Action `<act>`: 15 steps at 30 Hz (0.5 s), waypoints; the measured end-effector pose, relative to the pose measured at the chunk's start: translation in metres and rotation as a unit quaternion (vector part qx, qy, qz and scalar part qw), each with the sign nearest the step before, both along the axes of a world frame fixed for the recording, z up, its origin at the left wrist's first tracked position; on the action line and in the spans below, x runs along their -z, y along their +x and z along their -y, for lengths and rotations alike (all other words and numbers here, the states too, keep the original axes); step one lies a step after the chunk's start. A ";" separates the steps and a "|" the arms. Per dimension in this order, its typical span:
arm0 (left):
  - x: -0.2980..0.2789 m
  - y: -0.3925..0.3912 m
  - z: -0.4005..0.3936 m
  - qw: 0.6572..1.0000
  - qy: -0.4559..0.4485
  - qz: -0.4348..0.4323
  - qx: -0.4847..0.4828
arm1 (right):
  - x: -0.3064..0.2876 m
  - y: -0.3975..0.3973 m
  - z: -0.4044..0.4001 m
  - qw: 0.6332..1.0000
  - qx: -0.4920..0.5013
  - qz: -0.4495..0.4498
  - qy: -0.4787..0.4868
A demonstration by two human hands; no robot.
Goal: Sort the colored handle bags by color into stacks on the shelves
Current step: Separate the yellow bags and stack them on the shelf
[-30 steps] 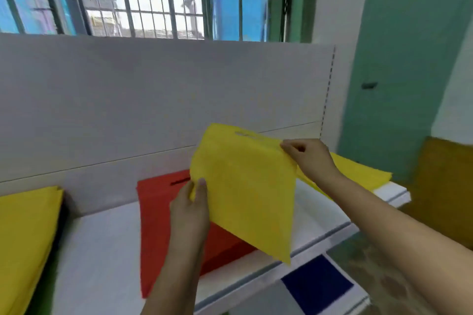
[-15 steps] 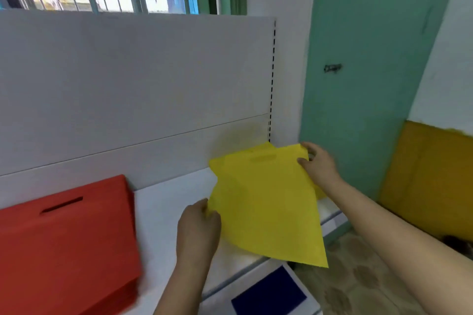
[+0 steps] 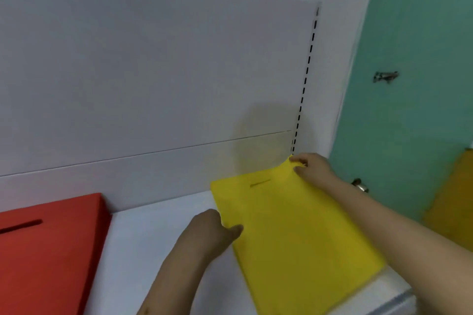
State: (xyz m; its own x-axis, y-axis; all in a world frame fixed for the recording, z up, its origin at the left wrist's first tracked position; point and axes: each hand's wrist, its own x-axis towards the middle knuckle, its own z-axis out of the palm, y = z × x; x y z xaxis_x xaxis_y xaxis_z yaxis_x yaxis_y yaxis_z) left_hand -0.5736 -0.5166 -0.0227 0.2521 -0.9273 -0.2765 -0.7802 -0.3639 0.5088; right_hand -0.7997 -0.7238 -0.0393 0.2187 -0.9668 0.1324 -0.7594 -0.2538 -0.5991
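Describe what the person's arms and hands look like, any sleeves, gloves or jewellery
Both forearms are bare as far as the picture shows, with no sleeve in view. The left hand and right hand wear no gloves. No watch, ring or bracelet is visible on either wrist or finger.

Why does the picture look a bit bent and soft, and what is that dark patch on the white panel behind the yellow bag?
In the head view, the wide-angle lens bows straight lines such as the slotted rail. The grey patch looks like a soft shadow above the yellow bag held by the right hand and left hand. The forearms and red stack look slightly blurred.
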 end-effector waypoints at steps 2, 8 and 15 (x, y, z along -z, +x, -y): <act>0.002 -0.002 0.013 1.000 -0.010 -0.005 -0.004 | 0.005 0.000 0.010 1.000 -0.014 0.000 0.000; 0.001 -0.013 0.026 0.999 0.000 -0.001 -0.036 | -0.005 -0.005 0.019 0.979 -0.042 0.183 0.075; 0.018 -0.028 0.046 0.994 -0.022 -0.007 -0.105 | 0.013 0.002 0.028 0.975 -0.012 0.208 0.082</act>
State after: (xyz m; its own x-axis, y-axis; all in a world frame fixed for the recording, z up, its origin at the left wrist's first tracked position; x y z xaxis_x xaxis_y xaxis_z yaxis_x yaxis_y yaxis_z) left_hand -0.6012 -0.5630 -0.0407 0.4369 -0.8662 -0.2424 -0.6823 -0.4947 0.5382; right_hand -0.7981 -0.7518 -0.0522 0.2014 -0.9778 0.0584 -0.4368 -0.1430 -0.8881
